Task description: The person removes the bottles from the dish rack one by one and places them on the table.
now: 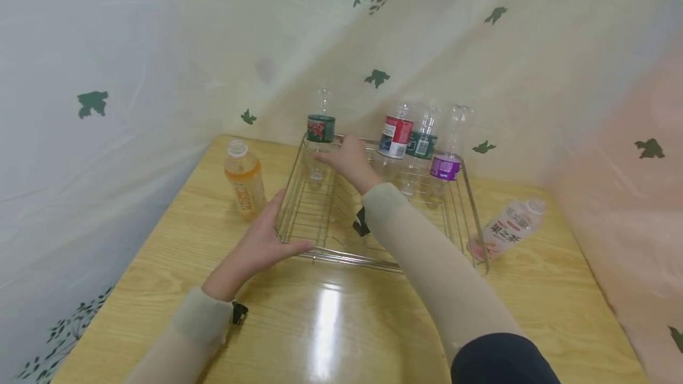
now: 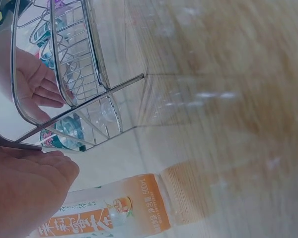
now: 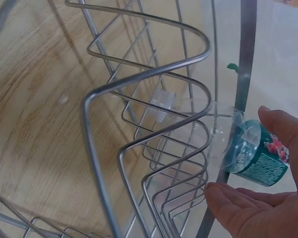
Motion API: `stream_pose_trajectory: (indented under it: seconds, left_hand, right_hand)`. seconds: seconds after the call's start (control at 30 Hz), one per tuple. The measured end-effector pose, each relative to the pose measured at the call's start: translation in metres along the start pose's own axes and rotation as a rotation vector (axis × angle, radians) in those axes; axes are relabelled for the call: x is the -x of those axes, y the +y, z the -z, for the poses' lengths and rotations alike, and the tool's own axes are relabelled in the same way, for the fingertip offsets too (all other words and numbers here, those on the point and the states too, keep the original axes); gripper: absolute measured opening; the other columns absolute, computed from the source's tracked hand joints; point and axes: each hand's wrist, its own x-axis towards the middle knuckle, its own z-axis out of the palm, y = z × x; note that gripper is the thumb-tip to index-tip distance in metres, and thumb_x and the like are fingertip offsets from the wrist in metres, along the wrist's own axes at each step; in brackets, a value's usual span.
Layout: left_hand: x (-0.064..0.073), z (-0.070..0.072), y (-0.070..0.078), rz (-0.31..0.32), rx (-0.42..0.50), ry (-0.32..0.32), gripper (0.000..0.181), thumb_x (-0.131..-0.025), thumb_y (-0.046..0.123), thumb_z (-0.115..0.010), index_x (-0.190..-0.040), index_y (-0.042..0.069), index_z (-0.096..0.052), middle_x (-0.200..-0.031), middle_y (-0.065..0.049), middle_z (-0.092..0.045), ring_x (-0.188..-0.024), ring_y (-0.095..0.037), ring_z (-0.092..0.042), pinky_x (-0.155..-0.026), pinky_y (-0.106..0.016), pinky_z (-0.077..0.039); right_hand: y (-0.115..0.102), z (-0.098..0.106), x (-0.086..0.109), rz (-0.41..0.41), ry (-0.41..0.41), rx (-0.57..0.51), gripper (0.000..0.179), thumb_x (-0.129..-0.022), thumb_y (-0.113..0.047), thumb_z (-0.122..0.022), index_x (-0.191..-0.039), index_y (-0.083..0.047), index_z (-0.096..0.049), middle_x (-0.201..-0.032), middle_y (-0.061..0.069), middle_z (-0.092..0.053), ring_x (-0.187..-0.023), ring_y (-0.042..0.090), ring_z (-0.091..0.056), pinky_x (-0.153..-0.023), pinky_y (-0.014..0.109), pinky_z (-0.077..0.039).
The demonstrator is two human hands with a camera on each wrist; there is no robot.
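Wood-grain tabletop (image 1: pixel 560 295) lay beneath the wire rack (image 1: pixel 354 259), whose corner the spread left hand (image 1: pixel 261 242) touched. Inside, apparently placed, were a green-labelled bottle (image 1: pixel 321 128) beside the right hand (image 1: pixel 350 162), fingers parted, and three bottles (image 1: pixel 396 136) rightward of it; the orange-labelled bottle (image 1: pixel 244 179) beyond the left hand and pink-labelled bottle (image 1: pixel 507 230) far rightward remained outside.
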Motion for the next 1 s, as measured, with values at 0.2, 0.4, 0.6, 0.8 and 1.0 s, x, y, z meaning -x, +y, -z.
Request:
stream_pose_trajectory:
  seconds: [0.2,0.4,0.6,0.8,1.0]
  left_hand:
    - [-0.001,-0.001,0.000,-0.008,0.006,0.000,0.131,-0.071,0.055,-0.090,-0.164,0.010,-0.010,-0.166,-0.015,-0.016,-0.149,-0.036,-0.020,-0.118,-0.056,-0.023]
    - [0.000,-0.001,-0.001,-0.001,0.001,-0.006,0.129,-0.073,0.052,-0.090,-0.164,0.009,-0.009,-0.166,-0.015,-0.015,-0.149,-0.036,-0.020,-0.118,-0.056,-0.022]
    - [0.001,0.000,-0.002,0.001,0.000,0.001,0.129,-0.073,0.054,-0.089,-0.164,0.008,-0.010,-0.166,-0.015,-0.015,-0.149,-0.036,-0.020,-0.118,-0.055,-0.023]
    - [0.001,0.000,-0.002,-0.005,0.015,0.001,0.128,-0.073,0.051,-0.090,-0.164,0.009,-0.010,-0.166,-0.014,-0.015,-0.149,-0.035,-0.020,-0.117,-0.056,-0.023]
    - [0.000,0.000,-0.005,-0.026,0.032,0.007,0.128,-0.072,0.052,-0.090,-0.164,0.010,-0.012,-0.166,-0.012,-0.017,-0.149,-0.033,-0.022,-0.117,-0.055,-0.024]
  right_hand:
    - [-0.001,-0.001,-0.005,0.025,-0.016,-0.056,0.071,-0.083,-0.038,-0.086,-0.129,0.008,-0.058,-0.123,0.019,-0.063,-0.110,0.033,-0.060,-0.093,0.046,-0.054]
    - [-0.005,-0.004,-0.008,0.018,-0.023,-0.102,0.056,-0.083,-0.033,-0.086,-0.118,0.004,-0.063,-0.108,0.013,-0.065,-0.097,0.027,-0.062,-0.086,0.042,-0.055]
    - [-0.009,-0.008,-0.011,0.015,-0.017,-0.133,0.048,-0.084,-0.032,-0.086,-0.111,0.000,-0.064,-0.102,0.010,-0.066,-0.092,0.025,-0.062,-0.081,0.040,-0.056]
    - [-0.008,-0.013,-0.016,-0.009,-0.038,-0.199,0.051,-0.082,-0.032,-0.087,-0.113,-0.001,-0.062,-0.105,0.010,-0.065,-0.095,0.026,-0.063,-0.086,0.041,-0.055]
    - [-0.005,-0.019,-0.026,-0.057,-0.064,-0.167,0.051,-0.082,-0.038,-0.087,-0.114,-0.007,-0.062,-0.105,0.006,-0.065,-0.094,0.023,-0.063,-0.088,0.040,-0.055]
